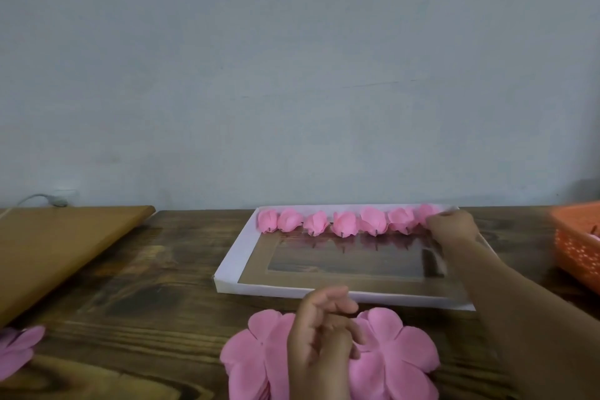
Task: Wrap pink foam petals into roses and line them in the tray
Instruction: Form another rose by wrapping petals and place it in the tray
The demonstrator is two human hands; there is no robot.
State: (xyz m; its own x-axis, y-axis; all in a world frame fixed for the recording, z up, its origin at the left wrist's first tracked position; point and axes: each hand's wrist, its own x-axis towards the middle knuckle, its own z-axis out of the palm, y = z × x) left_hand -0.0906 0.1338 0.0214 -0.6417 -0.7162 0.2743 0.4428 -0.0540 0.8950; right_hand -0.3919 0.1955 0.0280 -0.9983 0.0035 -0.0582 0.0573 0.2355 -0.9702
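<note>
A white shallow tray (237, 256) with a clear window in its floor lies on the dark wooden table. Several pink foam roses (344, 222) stand in a row along its far edge, stems pointing toward me. My right hand (454, 226) reaches across the tray's right side, and its fingers curl round the rightmost rose (427, 212) at the far right corner. A stack of flat pink flower-shaped petals (399, 354) lies in front of the tray. My left hand (321, 338) rests on this stack with loosely curled fingers and holds nothing.
More pink petals (19, 344) lie at the left edge of the table. A light wooden board (58, 243) lies at the far left, with a wall plug and cable (58, 201) behind it. An orange mesh basket (578, 247) stands at the right edge.
</note>
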